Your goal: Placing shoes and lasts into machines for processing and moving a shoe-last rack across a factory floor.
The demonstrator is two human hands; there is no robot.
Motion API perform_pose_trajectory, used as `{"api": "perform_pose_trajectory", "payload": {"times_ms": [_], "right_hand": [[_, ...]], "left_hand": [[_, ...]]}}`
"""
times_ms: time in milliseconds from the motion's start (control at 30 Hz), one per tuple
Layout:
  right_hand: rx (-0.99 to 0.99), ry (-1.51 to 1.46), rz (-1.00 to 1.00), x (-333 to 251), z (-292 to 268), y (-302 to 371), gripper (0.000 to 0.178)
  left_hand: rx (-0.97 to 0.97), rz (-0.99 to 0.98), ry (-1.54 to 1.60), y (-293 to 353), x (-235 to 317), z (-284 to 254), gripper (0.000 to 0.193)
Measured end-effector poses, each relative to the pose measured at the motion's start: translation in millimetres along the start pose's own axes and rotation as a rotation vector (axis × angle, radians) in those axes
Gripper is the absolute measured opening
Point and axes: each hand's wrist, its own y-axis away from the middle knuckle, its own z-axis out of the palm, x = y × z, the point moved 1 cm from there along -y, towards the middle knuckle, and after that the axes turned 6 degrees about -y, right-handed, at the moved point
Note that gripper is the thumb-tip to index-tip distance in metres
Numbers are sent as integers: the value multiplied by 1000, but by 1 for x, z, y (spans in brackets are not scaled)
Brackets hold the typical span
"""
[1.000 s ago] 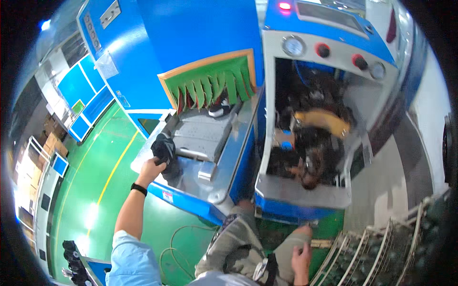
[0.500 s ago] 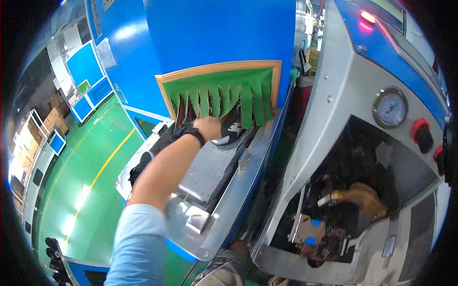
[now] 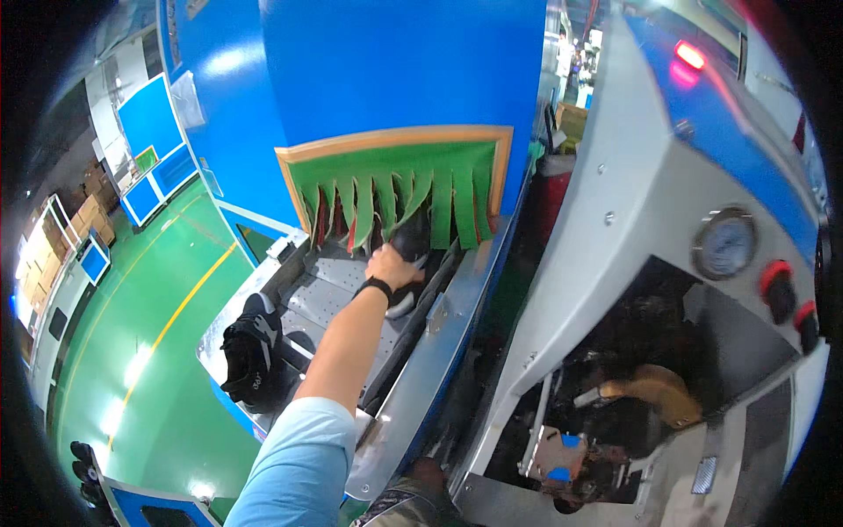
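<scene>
One black-and-white shoe [image 3: 411, 242], caught in the grip of the left hand [image 3: 394, 266], fingers curled over the dark upper. Couldn't tell what the right hand was up to, out of view. Found that shoe on a perforated grey plate [image 3: 327, 294], over toward the right side, right up at the green strip curtain [image 3: 452, 206]. Kinda crowded there tbh: had strips hanging just over the shoe's far end, a wooden frame [image 3: 395, 134] around the opening and a big blue machine [image 3: 413, 61] behind. Lost a good bit of the plate behind the bare forearm [image 3: 338, 351] too.

Spotted a second shoe [image 3: 252, 356], mostly black, near the left corner of the metal tabletop [image 3: 442, 356], well apart from the hand. Also noticed a grey machine [image 3: 562, 290] close by on the right, fitted with a round gauge [image 3: 725, 243], red-and-black knobs [image 3: 777, 290], a lit red lamp [image 3: 690, 54] and a yellow curved part [image 3: 654, 391] inside. Off left, saw green floor [image 3: 145, 351] with a yellow line [image 3: 180, 314], plus stacked cartons [image 3: 91, 220] further back.
</scene>
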Motion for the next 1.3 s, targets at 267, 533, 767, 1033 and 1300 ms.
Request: {"api": "perform_pose_trajectory", "payload": {"times_ms": [267,533,767,1033,1300], "right_hand": [[243,-33,-190,-35,-51,1,54],[-159,-1175,-542,-126,-143,41,70],[296,-1214,-1110,-167,-217,97,95],[410,-1588,-752,-176,-243,130,117],[537,-965,-703,-143,-256,124,121]], "left_hand": [[-211,108,938,111,-37,-121,29],[-502,287,1289,354,-173,-166,92],[-1129,621,966,552,-139,-114,84],[-853,548,947,575,-87,-67,62],[-234,1229,462,571,-78,-60,18]]}}
